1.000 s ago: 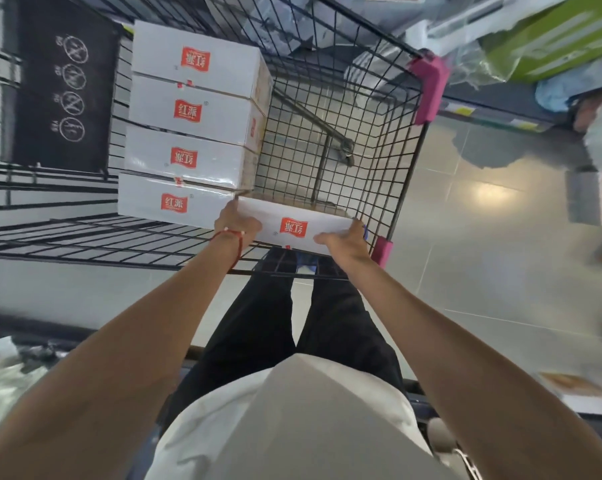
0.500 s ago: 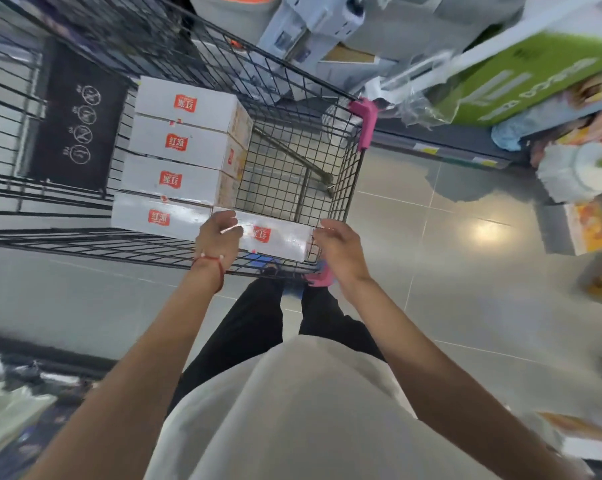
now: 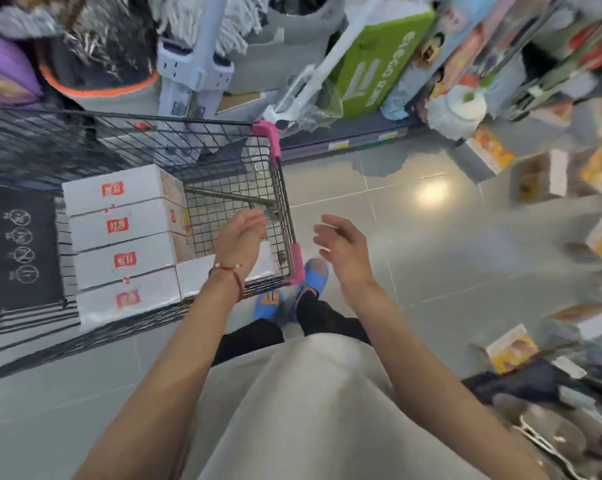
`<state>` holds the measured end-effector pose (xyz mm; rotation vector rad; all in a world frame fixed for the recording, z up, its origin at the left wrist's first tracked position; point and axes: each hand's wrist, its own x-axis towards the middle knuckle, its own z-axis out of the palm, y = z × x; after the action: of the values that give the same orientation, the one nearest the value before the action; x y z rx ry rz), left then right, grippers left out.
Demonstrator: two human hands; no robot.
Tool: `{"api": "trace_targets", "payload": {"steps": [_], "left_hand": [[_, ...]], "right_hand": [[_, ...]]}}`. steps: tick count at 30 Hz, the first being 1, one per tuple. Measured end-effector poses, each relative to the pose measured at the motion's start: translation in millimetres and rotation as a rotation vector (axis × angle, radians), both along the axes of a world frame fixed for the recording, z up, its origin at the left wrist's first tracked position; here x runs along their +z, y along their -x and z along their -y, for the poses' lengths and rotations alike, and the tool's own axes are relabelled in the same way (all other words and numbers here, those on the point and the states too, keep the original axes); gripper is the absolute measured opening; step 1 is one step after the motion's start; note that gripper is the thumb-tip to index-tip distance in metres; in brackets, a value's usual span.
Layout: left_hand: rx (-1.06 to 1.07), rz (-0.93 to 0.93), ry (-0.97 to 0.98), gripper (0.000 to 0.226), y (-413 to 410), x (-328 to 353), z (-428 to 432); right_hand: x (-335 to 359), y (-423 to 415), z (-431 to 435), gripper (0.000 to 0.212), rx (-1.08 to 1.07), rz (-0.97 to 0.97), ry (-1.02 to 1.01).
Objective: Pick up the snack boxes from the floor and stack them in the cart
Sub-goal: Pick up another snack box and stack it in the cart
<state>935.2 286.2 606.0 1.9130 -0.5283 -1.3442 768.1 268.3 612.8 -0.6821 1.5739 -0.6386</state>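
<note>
A black wire cart point(image 3: 282, 188) with pink corner caps stands at the left. Several white snack boxes with red labels point(image 3: 122, 223) lie side by side in it. One more white box point(image 3: 195, 277) lies beside them at the cart's near end, partly hidden by my left wrist. My left hand point(image 3: 240, 237) hovers over the cart with fingers apart and holds nothing. My right hand point(image 3: 341, 245) is open too, just outside the cart's right rim over the floor. More snack boxes point(image 3: 510, 348) with yellow pictures lie on the floor at the right.
Shelves with mops, a green carton point(image 3: 379, 60) and packaged goods run along the top. Loose boxes point(image 3: 542, 174) lie scattered on the grey tile floor at the right. My blue shoes point(image 3: 313, 275) stand by the cart's near corner. A dark sign panel point(image 3: 18, 244) covers the cart's left part.
Both hands have let go of the white box, which now rests in the cart. The hands have lifted and spread open, and the view has swung to the right.
</note>
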Motion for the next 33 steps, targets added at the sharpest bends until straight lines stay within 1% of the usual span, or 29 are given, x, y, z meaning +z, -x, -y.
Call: {"api": "trace_targets", "payload": {"steps": [6, 13, 18, 24, 27, 33], "left_hand": [[-0.226, -0.032, 0.076, 0.025, 33.5, 25.3, 15.9], [-0.518, -0.027, 0.107, 0.025, 111.2, 45.0, 33.0], [-0.695, -0.018, 0.123, 0.026, 201.7, 50.0, 42.3], [-0.861, -0.065, 0.122, 0.024, 343.4, 55.1, 42.1], [-0.909, -0.089, 0.108, 0.018, 408.1, 59.0, 40.9], [-0.96, -0.074, 0.113, 0.021, 504.3, 65.6, 55.2]], "right_hand": [[22.3, 34.6, -34.5, 0.025, -0.236, 0.033, 0.054], [45.4, 101.4, -51.9, 0.021, -0.502, 0.077, 0.087], [51.7, 172.1, -62.5, 0.023, -0.657, 0.1, 0.1], [52.4, 293.1, -77.7, 0.022, -0.818, 0.093, 0.124], [52.9, 352.1, -84.2, 0.023, -0.85, 0.086, 0.122], [47.8, 448.6, -78.5, 0.023, -0.926, 0.071, 0.109]]}}
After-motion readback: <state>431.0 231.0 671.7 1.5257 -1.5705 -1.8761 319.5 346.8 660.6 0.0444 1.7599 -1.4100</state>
